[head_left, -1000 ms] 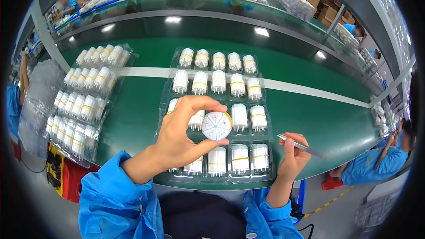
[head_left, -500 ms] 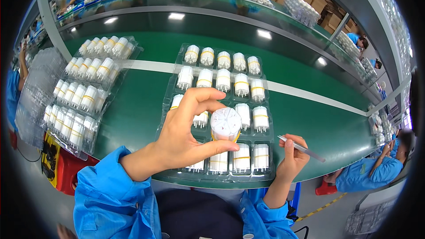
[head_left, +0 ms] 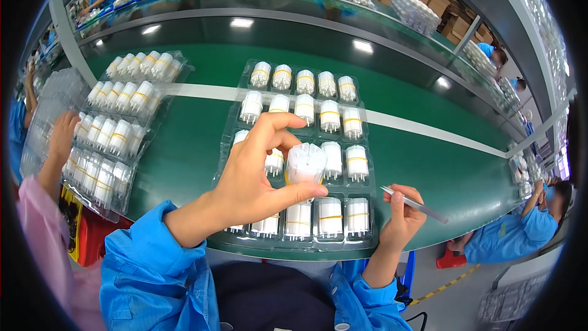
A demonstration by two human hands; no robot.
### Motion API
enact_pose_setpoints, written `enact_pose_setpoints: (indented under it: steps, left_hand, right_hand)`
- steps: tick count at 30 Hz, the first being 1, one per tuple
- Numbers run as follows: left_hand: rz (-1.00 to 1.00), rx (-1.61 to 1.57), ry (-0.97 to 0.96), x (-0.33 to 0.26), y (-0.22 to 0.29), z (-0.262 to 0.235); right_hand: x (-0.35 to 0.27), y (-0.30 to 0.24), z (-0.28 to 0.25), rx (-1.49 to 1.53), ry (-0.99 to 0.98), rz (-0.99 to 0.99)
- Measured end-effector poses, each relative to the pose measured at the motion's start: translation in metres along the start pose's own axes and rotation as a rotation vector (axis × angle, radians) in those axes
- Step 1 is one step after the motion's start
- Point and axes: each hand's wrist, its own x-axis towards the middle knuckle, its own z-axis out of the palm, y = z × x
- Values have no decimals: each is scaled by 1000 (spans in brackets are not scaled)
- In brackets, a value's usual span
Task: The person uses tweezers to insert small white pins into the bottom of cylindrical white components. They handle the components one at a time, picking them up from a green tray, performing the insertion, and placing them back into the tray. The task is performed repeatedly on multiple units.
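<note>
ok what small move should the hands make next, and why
Perhaps bring the tweezers toward the white part: the left hand holds it above the tray, while the right hand holds the tweezers apart from it.

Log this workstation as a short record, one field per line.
Left hand: the person's left hand holds a white, yellow-banded cylinder between thumb and fingers
Right hand: the right hand grips a slim, silvery tweezer-like tool, apart from the cylinder
Front tray: clear plastic tray with rows of white, yellow-banded, pronged cylinders
Surface: green worktable with a white stripe
Left side: another person's hand, pink-sleeved, beside more white cylinders; contact unclear
</note>
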Motion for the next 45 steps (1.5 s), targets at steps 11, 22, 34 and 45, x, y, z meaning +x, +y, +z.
enact_pose_setpoints:
  steps: [11, 22, 34, 45]
  left_hand:
    - [-183, 556, -227, 23, -51, 33]
    - [76, 541, -313, 19, -72, 83]
    - [529, 824, -284, 21, 157, 18]
    - [609, 699, -380, -3, 148, 4]
  right_hand:
    - [0, -1, 1, 46, -2, 11]
    - [0, -2, 1, 63, -21, 21]
    - [-3, 8, 1, 109, -44, 79]
    - [2, 3, 4, 44, -49, 45]
